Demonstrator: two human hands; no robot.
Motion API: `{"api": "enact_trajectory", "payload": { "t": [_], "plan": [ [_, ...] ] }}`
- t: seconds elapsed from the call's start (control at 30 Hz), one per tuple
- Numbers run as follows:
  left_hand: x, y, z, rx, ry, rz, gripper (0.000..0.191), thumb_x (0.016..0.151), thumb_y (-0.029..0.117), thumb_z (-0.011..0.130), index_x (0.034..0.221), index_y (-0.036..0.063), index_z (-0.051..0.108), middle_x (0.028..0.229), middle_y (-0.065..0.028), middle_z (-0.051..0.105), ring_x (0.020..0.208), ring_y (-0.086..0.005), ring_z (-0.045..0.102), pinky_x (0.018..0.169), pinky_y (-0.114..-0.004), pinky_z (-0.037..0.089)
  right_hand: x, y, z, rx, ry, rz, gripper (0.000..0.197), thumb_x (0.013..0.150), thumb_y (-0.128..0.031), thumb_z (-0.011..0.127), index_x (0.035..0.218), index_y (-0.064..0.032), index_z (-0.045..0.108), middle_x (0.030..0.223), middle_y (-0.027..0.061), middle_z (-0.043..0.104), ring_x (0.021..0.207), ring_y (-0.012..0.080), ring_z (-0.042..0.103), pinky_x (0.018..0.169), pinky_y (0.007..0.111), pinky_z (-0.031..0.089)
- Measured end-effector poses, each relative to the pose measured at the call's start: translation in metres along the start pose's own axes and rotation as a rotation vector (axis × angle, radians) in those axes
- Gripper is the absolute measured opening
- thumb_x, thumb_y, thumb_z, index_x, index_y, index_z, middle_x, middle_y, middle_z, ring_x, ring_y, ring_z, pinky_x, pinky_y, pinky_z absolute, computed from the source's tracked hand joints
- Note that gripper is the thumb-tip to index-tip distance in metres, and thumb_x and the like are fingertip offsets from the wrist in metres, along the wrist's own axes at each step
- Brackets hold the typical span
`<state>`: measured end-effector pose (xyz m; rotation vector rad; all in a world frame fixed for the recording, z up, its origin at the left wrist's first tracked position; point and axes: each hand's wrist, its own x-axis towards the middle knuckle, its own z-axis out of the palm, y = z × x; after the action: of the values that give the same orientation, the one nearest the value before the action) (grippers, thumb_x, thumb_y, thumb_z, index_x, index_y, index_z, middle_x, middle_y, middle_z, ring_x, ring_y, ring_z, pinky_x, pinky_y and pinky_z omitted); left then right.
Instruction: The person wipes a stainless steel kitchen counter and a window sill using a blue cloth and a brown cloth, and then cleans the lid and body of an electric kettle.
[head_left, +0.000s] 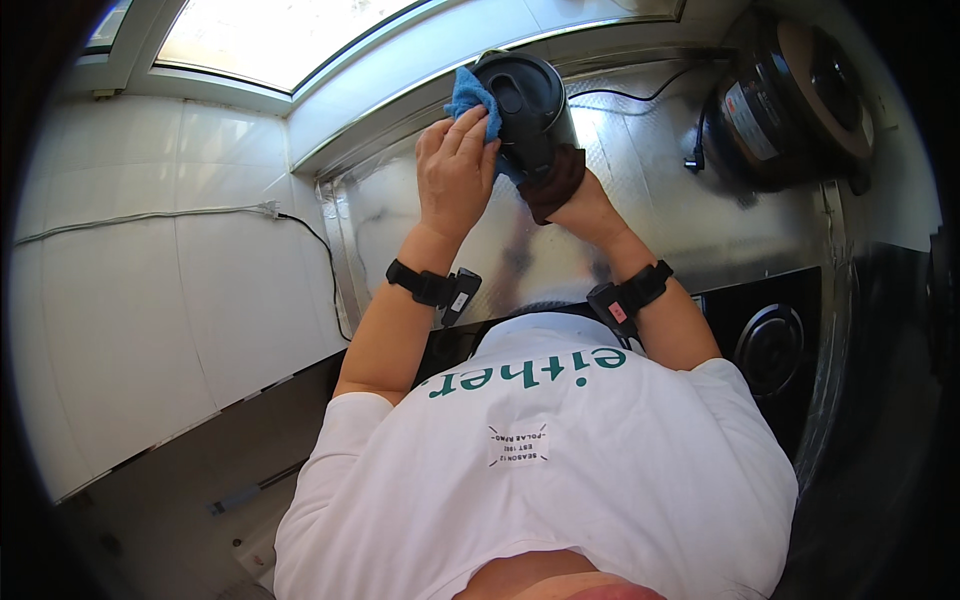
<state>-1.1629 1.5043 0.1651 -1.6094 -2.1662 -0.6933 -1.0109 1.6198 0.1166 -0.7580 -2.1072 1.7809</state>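
A kettle (536, 90) with a black lid and a shiny metal side is between my hands over the foil-covered counter (517, 247). My left hand (457, 169) presses a bunched blue cloth (471, 94) against the left side of the lid. Dark brown material (559, 187), a cloth or a glove, covers most of my right hand (581, 206), which grips the kettle at its handle end. The right fingers are hidden. I cannot tell whether the kettle's base touches the counter.
To the right stands a dark rice cooker (780, 112); its plug (694, 161) lies on the counter. A black cord (637, 97) runs behind the kettle. A cooktop burner (770, 349) sits nearer me. Along the left tiled wall hangs a cable with a plug (268, 209). A window (262, 37) is beyond.
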Motion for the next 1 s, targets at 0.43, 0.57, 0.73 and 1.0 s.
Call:
{"api": "enact_trajectory", "payload": {
  "t": [0.43, 0.57, 0.73, 1.0],
  "plan": [
    [0.009, 0.002, 0.023, -1.508, 0.246, -0.951, 0.049, 0.11, 0.043, 0.038, 0.132, 0.0027, 0.057, 0.115, -0.0073, 0.067, 0.1, -0.0185, 0.065, 0.089, -0.033, 0.053, 0.004, 0.036, 0.003, -0.09, 0.018, -0.116, 0.039, 0.074, -0.02, 0.08, 0.103, -0.002, 0.061, 0.096, 0.0162, 0.065, 0.087, 0.0367, 0.064, 0.079, 0.038, 0.055],
    [-0.009, -0.005, 0.078, -1.716, 0.034, -1.178, 0.071, 0.106, 0.06, 0.024, 0.14, 0.0034, 0.052, 0.136, -0.0121, 0.06, 0.123, -0.0254, 0.058, 0.107, -0.041, 0.045, 0.016, 0.078, 0.016, -0.452, 0.141, -0.53, 0.032, 0.075, -0.018, 0.079, 0.101, -0.0051, 0.064, 0.098, 0.0165, 0.069, 0.087, 0.0371, 0.067, 0.078, 0.038, 0.056],
    [-0.068, -0.009, 0.112, -1.734, -0.191, -1.566, 0.093, 0.098, 0.075, 0.013, 0.144, 0.0024, 0.048, 0.148, -0.0156, 0.051, 0.135, -0.0331, 0.047, 0.116, -0.048, 0.033, 0.015, 0.075, 0.024, -0.162, 0.261, -0.605, 0.029, 0.07, -0.02, 0.079, 0.095, -0.0096, 0.067, 0.081, 0.0145, 0.069, 0.081, 0.038, 0.067, 0.073, 0.044, 0.055],
    [-0.005, 0.039, 0.017, -1.802, 0.094, -1.342, 0.073, 0.102, 0.062, 0.023, 0.145, 0.0062, 0.042, 0.148, -0.0099, 0.046, 0.14, -0.0308, 0.04, 0.118, -0.054, 0.024, 0.008, 0.054, 0.01, -0.177, 0.152, -0.39, 0.022, 0.072, -0.016, 0.076, 0.091, -0.0094, 0.066, 0.083, 0.0146, 0.069, 0.082, 0.0384, 0.067, 0.073, 0.046, 0.055]
  ]
}}
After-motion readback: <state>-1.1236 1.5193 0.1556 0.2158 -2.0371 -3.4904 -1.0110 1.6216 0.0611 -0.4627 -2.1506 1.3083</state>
